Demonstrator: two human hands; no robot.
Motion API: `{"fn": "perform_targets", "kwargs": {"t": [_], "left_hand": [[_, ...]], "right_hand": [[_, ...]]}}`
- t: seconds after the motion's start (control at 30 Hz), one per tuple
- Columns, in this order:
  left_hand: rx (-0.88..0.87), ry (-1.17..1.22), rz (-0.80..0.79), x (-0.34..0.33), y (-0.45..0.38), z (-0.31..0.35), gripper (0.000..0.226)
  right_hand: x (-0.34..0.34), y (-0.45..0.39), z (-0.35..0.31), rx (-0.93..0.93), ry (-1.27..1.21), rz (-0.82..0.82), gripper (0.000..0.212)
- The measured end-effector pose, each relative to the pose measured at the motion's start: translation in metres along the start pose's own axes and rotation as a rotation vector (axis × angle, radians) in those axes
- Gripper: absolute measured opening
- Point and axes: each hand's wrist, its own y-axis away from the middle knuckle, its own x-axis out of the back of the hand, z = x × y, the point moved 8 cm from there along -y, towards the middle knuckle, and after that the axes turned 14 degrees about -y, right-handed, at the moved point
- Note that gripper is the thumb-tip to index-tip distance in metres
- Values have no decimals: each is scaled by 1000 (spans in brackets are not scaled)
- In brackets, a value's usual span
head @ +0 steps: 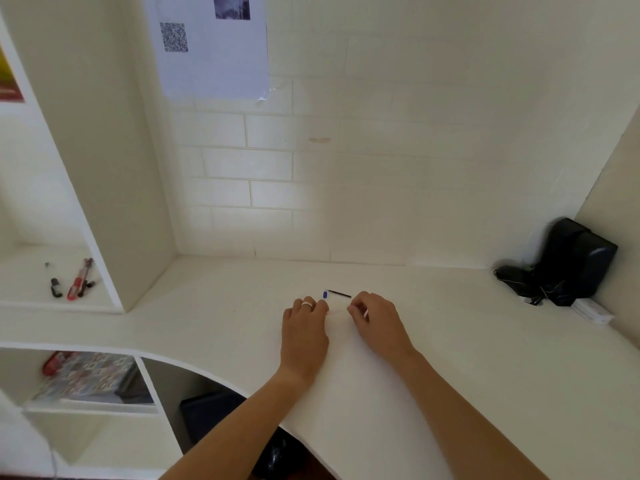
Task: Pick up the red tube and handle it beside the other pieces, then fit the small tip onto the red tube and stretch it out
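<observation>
My left hand (304,322), with a ring on one finger, and my right hand (377,317) lie close together on the white desk (450,358), fingers curled. A pale, nearly clear thin tube (337,310) seems to run between their fingertips. Its white end (365,313) sticks out under my right hand's fingers, which pinch it. Just beyond the fingertips, a small blue cap (325,294) and a thin black rod (339,293) lie on the desk, untouched.
A black device with tangled cables (568,265) and a white block (592,311) fill the desk's far right corner. Pens (78,280) lie on the left shelf. A patterned box (86,375) sits in the cubby below. A paper with a QR code (207,46) hangs on the wall.
</observation>
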Motion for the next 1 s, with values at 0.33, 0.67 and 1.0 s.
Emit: {"fn": "perform_targets", "kwargs": {"t": [0.33,0.67,1.0], "left_hand": [[88,-88,-30,-6,0,-7,26],[62,-82,-49,-7,-1,-5,29],[-36,-21,-28,-6,-4,3,29]], "right_hand": [[-34,-46,-14,-30,45,-50,22],[-43,-47,-9,-54,37,-79,10],[5,-9,1,-88,-101,29,7]]}}
